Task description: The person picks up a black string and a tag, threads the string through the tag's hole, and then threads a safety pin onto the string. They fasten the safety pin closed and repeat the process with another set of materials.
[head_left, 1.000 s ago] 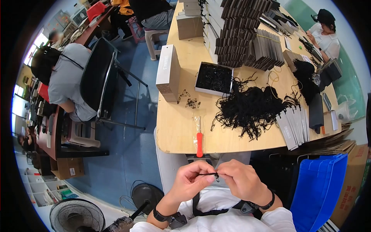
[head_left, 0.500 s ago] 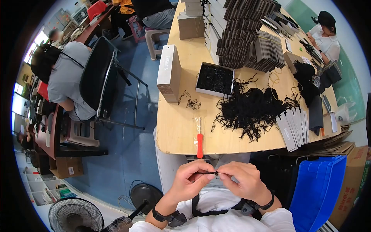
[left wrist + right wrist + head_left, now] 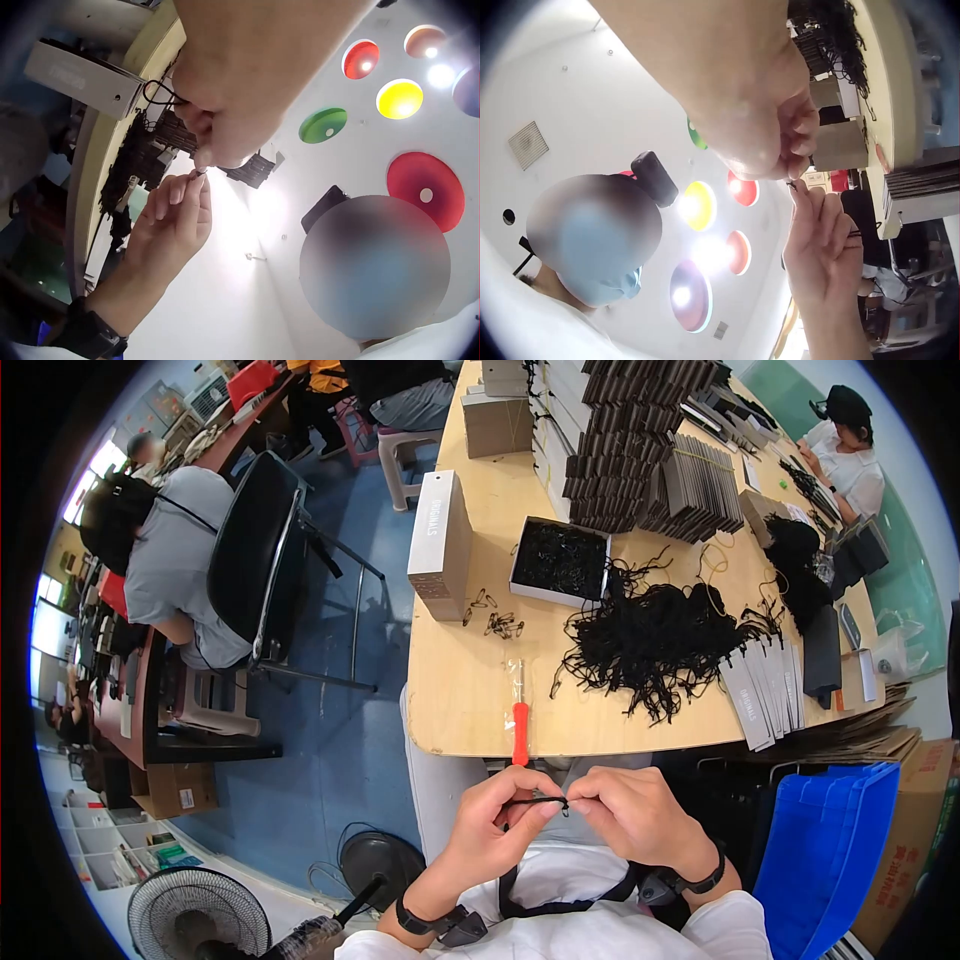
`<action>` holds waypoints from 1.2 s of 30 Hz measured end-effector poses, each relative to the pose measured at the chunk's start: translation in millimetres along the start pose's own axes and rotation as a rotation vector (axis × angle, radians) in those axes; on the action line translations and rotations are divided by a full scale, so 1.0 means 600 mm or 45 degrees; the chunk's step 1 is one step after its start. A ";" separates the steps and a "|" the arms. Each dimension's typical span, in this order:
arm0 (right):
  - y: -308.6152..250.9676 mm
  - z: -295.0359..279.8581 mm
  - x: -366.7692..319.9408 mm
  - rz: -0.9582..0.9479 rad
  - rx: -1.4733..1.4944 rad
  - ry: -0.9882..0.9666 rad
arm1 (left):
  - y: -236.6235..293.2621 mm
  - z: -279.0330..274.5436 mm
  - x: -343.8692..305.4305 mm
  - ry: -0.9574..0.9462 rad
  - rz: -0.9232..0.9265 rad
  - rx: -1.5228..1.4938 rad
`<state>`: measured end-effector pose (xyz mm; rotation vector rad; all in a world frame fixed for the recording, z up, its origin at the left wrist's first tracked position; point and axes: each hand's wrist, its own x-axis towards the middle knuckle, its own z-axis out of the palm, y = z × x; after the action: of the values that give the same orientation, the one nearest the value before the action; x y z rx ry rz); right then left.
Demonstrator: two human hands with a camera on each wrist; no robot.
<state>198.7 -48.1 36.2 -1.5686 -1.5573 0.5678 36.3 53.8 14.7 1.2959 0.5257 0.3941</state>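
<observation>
In front of the lap, the left hand (image 3: 500, 822) grips a thin black cord (image 3: 532, 801) between thumb and curled fingers. A loop of this cord sticks out behind the left fingers in the left wrist view. At the cord's other end the right hand (image 3: 632, 815) pinches with thumb and forefinger, its tips right at the left fingertips. A small shiny piece (image 3: 565, 811) hangs at that end; it looks like a little pin, mostly hidden by the fingers. Beyond the hands lies a heap of black cords (image 3: 655, 645). Several small pins (image 3: 503, 625) lie loose on the table.
A box of small black pieces (image 3: 561, 557) stands behind the loose pins (image 3: 480, 600). A red-handled tool (image 3: 520, 732) lies at the table's (image 3: 450, 710) front edge. Grey printed cards (image 3: 762, 690), tall card stacks (image 3: 610, 450) and a blue bin (image 3: 825, 850) stand around.
Both hands have risen slightly, and the right fingertips have shifted a little along the cord's end. The left hand keeps its grip on the cord.
</observation>
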 end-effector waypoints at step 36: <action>0.004 0.005 -0.004 -0.315 -0.637 0.073 | 0.005 0.030 -0.006 0.244 -0.152 -0.240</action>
<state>197.6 -49.4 32.2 -1.6904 -1.9099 -0.0119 43.4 38.0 21.7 1.0452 0.7066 0.4600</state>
